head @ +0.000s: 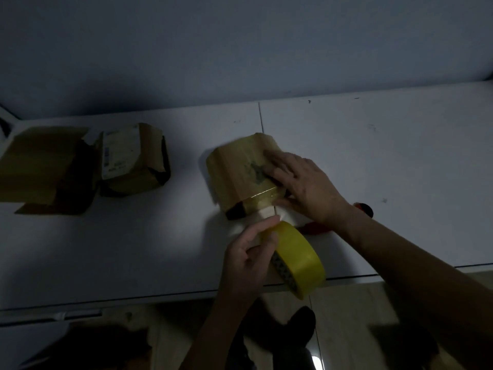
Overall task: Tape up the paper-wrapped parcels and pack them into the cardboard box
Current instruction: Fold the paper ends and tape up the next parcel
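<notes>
Parcel [240, 172], mid-surface [373, 145]: right hand [306, 182] flat on top w/ straight fingers to steady it, left hand [250, 252] gripping tape roll [298, 260] just below parcel, strip drawn taut for sealing.

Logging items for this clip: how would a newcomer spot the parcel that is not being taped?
Look to the white table's far left, where an open cardboard box lies. The parcel sits just right of it, untouched. Unlike the parcel under the hands, it carries a pale printed label.
</notes>
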